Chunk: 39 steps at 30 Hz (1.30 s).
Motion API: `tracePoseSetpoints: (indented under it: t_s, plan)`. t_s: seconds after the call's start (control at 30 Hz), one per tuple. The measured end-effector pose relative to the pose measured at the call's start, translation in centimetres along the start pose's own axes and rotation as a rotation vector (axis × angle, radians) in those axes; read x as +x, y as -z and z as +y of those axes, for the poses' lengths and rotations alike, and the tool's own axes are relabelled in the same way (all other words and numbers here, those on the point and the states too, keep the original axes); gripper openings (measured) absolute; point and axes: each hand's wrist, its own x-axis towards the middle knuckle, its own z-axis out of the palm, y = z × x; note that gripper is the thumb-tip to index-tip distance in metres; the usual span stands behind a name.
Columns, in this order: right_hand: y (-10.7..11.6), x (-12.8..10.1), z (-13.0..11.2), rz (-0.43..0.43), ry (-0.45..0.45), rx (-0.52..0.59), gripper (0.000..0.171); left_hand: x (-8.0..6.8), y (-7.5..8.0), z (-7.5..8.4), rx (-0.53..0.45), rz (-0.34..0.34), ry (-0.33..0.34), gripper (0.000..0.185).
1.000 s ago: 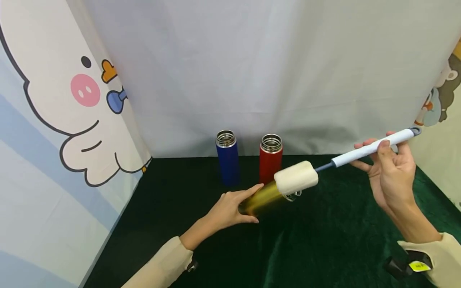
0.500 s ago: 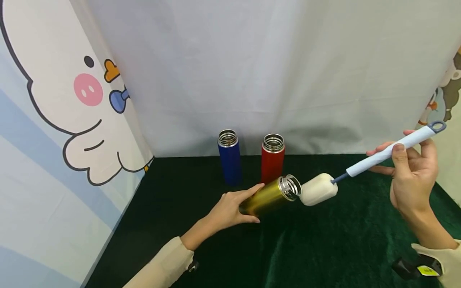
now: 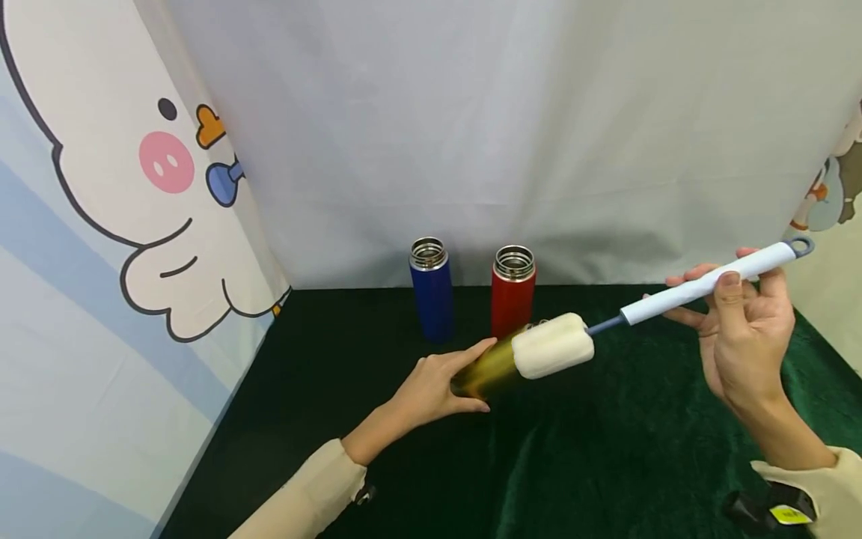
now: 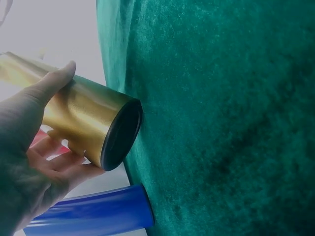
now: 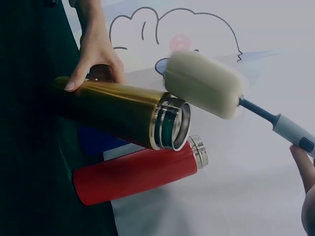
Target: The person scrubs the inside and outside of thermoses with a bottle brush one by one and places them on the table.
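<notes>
Left grip (image 3: 424, 385) curled round the gold flask (image 3: 491, 374), tilted, mouth rightward; blue flask (image 3: 431, 299) and red flask (image 3: 513, 303) upright behind. Since half a second ago, we find the brush (image 3: 663, 300) shifted left, its head now hiding that mouth from the head view; right grip (image 3: 747, 348) pinches its handle. Left wrist gives us the gold flask's dark base; right wrist, the brush head outside the mouth.

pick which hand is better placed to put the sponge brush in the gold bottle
Probably the right hand: it holds the sponge brush, its head near the open mouth of the gold bottle, which the left hand grips.
</notes>
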Motion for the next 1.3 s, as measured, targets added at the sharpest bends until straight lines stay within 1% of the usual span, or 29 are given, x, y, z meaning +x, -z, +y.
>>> tracePoseSetpoints:
  t_s: [0.13, 0.2, 0.33, 0.4, 0.47, 0.57, 0.67, 0.77, 0.83, 0.9, 0.93, 1.0, 1.1, 1.13, 1.2, 1.3]
  plan:
    - [-0.5, -0.3, 0.4, -0.007, 0.063, 0.057, 0.028, -0.2, -0.2, 0.0, -0.013, 0.005, 0.001, 0.096]
    - [-0.7, -0.4, 0.5, -0.005, 0.089, 0.052, 0.029, -0.3, -0.2, 0.1, -0.015, 0.008, -0.002, 0.096]
    - [-0.7, -0.2, 0.6, 0.009, 0.129, -0.004, 0.029, -0.4, -0.2, 0.2, -0.013, 0.012, -0.013, 0.096]
    - [-0.6, -0.1, 0.6, 0.035, 0.146, -0.079, 0.030, -0.5, -0.2, 0.1, -0.019, 0.018, -0.017, 0.096]
    - [-0.3, 0.0, 0.7, 0.073, 0.158, -0.130, 0.030, -0.6, -0.3, 0.0, -0.029, 0.028, -0.018, 0.096]
    - [0.3, 0.0, 0.6, 0.129, 0.163, -0.239, 0.031, -0.8, -0.4, -0.3, -0.048, 0.051, -0.013, 0.096]
    - [0.8, -0.1, 0.3, 0.152, 0.161, -0.265, 0.030, -0.8, -0.5, -0.7, -0.065, 0.069, 0.004, 0.096]
    - [0.9, -0.1, 0.0, 0.156, 0.150, -0.271, 0.030, -0.8, -0.5, -0.8, -0.119, 0.097, 0.028, 0.096]
    - [0.8, 0.0, -0.3, 0.159, 0.140, -0.275, 0.029, -0.8, -0.5, -0.7, -0.187, 0.109, 0.045, 0.096]
    - [0.7, 0.1, -0.6, 0.160, 0.128, -0.270, 0.028, -1.0, -0.6, -0.5, -0.296, 0.108, 0.059, 0.096]
    - [0.7, 0.1, -0.8, 0.161, 0.121, -0.267, 0.028, -1.1, -0.6, -0.3, -0.365, 0.097, 0.073, 0.095]
    - [0.6, 0.0, -0.9, 0.159, 0.112, -0.228, 0.027, -1.3, -0.9, 0.0, -0.508, 0.062, 0.107, 0.094]
    - [0.5, -0.2, -0.7, 0.171, 0.073, -0.108, 0.023, -1.6, -1.2, 0.4, -0.719, 0.002, 0.190, 0.091]
    - [0.5, -0.3, -0.6, 0.180, 0.053, -0.090, 0.020, -1.7, -1.4, 0.6, -0.778, -0.019, 0.226, 0.090]
    - [0.6, -0.5, -0.2, 0.212, -0.011, -0.018, 0.016, -1.7, -1.6, 1.0, -0.912, -0.064, 0.277, 0.086]
    - [1.0, -0.8, 0.3, 0.266, -0.164, 0.095, 0.011, -1.8, -2.0, 1.7, -1.117, -0.130, 0.339, 0.080]
